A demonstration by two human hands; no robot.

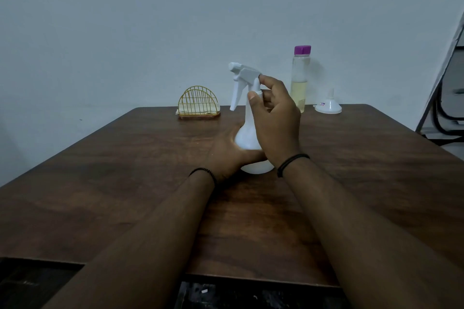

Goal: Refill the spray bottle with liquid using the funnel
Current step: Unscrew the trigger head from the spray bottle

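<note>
A white spray bottle (247, 137) stands upright in the middle of the brown wooden table (125, 170), its trigger head pointing left. My left hand (227, 155) grips the round lower body from the left. My right hand (275, 118) pinches the neck just under the trigger head with thumb and fingers. Behind it stands a clear bottle (300, 78) with a purple cap, about half full of pale yellow liquid. A white funnel (328, 105) sits upside down, spout up, to the right of that bottle near the table's far edge.
A gold wire napkin holder (198, 104) stands at the far edge, left of the spray bottle. A dark metal frame (442, 98) leans beyond the table's right side. The wall rises directly behind the table.
</note>
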